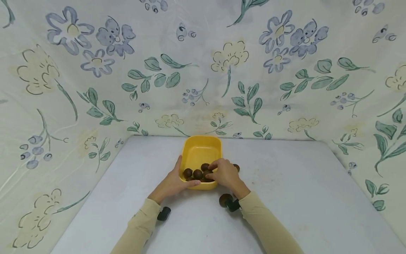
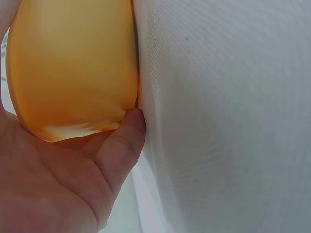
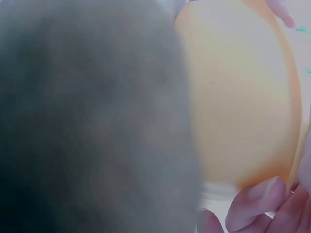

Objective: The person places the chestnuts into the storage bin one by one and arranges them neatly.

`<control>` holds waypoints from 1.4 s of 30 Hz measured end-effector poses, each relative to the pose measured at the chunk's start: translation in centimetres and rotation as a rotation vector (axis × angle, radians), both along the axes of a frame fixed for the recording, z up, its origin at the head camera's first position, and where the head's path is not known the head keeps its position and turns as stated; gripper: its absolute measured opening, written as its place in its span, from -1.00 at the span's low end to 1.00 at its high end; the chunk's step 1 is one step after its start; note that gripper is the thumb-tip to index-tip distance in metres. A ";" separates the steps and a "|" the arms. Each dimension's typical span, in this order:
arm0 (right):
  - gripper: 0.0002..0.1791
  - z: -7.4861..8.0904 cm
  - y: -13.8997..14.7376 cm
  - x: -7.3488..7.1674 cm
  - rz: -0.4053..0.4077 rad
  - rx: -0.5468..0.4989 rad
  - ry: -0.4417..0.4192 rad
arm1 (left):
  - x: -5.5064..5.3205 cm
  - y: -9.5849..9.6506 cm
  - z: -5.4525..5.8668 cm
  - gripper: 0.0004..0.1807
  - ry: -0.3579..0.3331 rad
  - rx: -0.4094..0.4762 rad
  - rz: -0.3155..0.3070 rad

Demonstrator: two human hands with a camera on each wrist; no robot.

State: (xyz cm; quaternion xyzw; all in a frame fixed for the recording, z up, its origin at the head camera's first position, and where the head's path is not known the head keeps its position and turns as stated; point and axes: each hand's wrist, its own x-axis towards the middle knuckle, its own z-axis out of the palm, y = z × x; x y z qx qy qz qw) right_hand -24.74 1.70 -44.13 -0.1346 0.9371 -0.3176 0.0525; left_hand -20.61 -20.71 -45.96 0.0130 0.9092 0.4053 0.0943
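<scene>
A yellow plastic tub (image 1: 202, 151) stands on the white table, with several round brown balls (image 1: 188, 173) gathered at its near end. My left hand (image 1: 172, 183) holds the tub at its near left corner, thumb along the near side and fingers along the left side. In the left wrist view the left hand (image 2: 73, 179) cups the tub's translucent wall (image 2: 73, 73). Reaching over the near right rim, my right hand (image 1: 226, 174) pinches a brown ball (image 1: 207, 173) inside the tub. The right wrist view shows its curled fingers (image 3: 257, 204), but no ball.
One brown ball (image 1: 236, 168) lies right of the tub, partly behind the right hand. Another brown ball (image 1: 225, 200) is by the right wrist, beside a dark wrist camera (image 1: 234, 205). A blurred dark shape (image 3: 92, 116) blocks much of the right wrist view. Flower-patterned cloth (image 1: 203, 70) surrounds the table.
</scene>
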 end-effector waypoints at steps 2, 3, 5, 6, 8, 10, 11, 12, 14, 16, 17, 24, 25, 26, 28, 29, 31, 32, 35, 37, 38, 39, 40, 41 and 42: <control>-0.66 0.1 0.1 0.0 0.010 -0.002 -0.006 | 0.0 0.0 0.0 0.50 -0.004 0.003 0.003; -0.64 0.2 0.2 0.1 0.018 -0.004 -0.009 | 0.1 0.0 0.0 0.50 -0.005 0.002 0.003; -0.62 0.5 0.5 0.1 0.030 -0.016 -0.017 | 0.1 0.0 0.0 0.51 -0.007 0.002 0.005; -0.60 0.7 0.7 0.1 0.038 -0.020 -0.013 | 0.1 0.0 0.1 0.51 -0.007 0.001 0.007; -0.58 1.3 1.3 0.0 0.040 -0.036 0.005 | 0.2 0.0 0.2 0.50 -0.005 0.000 0.007; -0.56 1.9 2.2 -0.1 0.012 -0.061 0.015 | 0.2 0.1 0.3 0.50 -0.008 -0.001 0.010; -0.55 2.2 2.7 -0.2 -0.004 -0.078 0.021 | 0.3 0.2 0.3 0.50 -0.009 -0.002 0.010; -0.54 2.5 3.2 -0.4 -0.017 -0.093 0.033 | 0.3 0.2 0.3 0.50 -0.008 -0.002 0.009; -0.54 3.0 4.3 -0.8 -0.048 -0.128 0.043 | 0.2 0.2 0.4 0.51 -0.006 -0.004 0.011; -0.55 3.4 5.4 -1.2 -0.064 -0.165 0.048 | 0.2 0.1 0.4 0.51 -0.005 -0.008 0.012; -0.55 3.5 5.9 -1.4 -0.068 -0.176 0.051 | 0.2 0.0 0.4 0.51 -0.003 -0.009 0.011; -0.55 3.2 8.8 -2.3 -0.092 -0.203 0.050 | 0.1 0.0 0.2 0.52 -0.012 -0.020 0.015; -0.55 3.1 9.0 -2.4 -0.096 -0.204 0.048 | 0.1 0.1 0.2 0.52 -0.013 -0.020 0.016; -0.54 2.9 9.3 -2.5 -0.100 -0.201 0.046 | 0.0 0.1 0.2 0.53 -0.016 -0.020 0.019; -0.53 2.4 9.8 -2.7 -0.104 -0.200 0.040 | 0.0 0.2 0.2 0.53 -0.020 -0.021 0.021; -0.53 2.1 10.0 -2.8 -0.104 -0.201 0.035 | 0.0 0.2 0.2 0.53 -0.021 -0.019 0.022; -0.53 1.6 10.3 -3.0 -0.105 -0.199 0.025 | 0.0 0.2 0.1 0.53 -0.020 -0.018 0.020; -0.53 1.4 10.5 -3.2 -0.103 -0.195 0.021 | 0.0 0.3 0.1 0.53 -0.020 -0.016 0.021; -0.53 1.0 10.8 -3.4 -0.096 -0.187 -0.006 | 0.0 0.3 0.1 0.53 -0.017 -0.014 0.023; -0.52 0.9 10.9 -3.5 -0.087 -0.179 -0.030 | 0.0 0.2 0.1 0.53 -0.014 -0.013 0.023; -0.51 0.8 10.9 -3.5 -0.081 -0.176 -0.040 | 0.0 0.2 0.1 0.53 -0.010 -0.014 0.019; -0.50 0.8 11.0 -3.5 -0.076 -0.173 -0.051 | 0.0 0.2 0.1 0.52 -0.007 -0.015 0.016; -0.49 0.7 11.0 -3.6 -0.068 -0.170 -0.058 | 0.0 0.2 0.1 0.52 -0.006 -0.016 0.015; -0.48 0.7 11.0 -3.6 -0.067 -0.165 -0.065 | 0.0 0.2 0.1 0.52 -0.005 -0.015 0.014; -0.48 0.6 11.0 -3.6 -0.064 -0.160 -0.071 | 0.0 0.1 0.2 0.52 -0.005 -0.016 0.011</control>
